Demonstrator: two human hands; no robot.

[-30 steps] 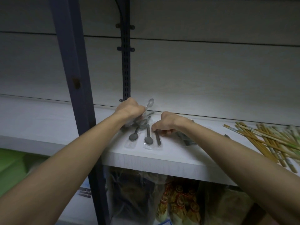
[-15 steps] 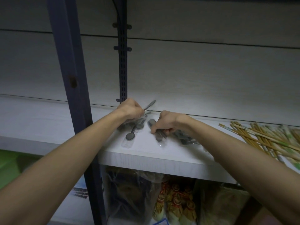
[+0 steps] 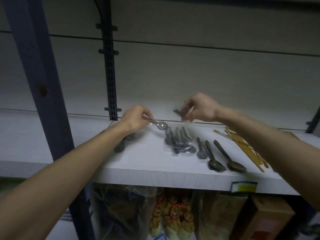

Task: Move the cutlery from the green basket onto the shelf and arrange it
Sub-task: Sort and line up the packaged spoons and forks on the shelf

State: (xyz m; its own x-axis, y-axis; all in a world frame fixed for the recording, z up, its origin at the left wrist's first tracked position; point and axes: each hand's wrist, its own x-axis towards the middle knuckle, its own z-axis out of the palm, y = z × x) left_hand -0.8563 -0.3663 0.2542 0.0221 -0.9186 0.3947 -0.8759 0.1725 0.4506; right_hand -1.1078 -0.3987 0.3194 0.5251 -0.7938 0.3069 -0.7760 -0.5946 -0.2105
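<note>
A small spoon (image 3: 159,124) is held just above the white shelf (image 3: 142,168). Its long axis runs from upper left to lower right, and the bowl points right, toward the pile of wrapped cutlery (image 3: 179,142). The left hand (image 3: 136,119) pinches the spoon's handle, fingers curled around it. The right hand (image 3: 199,108) is raised near the back wall and pinches a dark piece of cutlery (image 3: 179,113); this piece is blurred, so its kind is not clear. On the shelf, right of the pile, three spoons (image 3: 219,155) lie side by side, bowls toward the front edge, handles slanting back and left. Further right lie wooden chopsticks (image 3: 242,148), slanting the same way. Below the left forearm another dark spoon (image 3: 121,146) is partly hidden.
</note>
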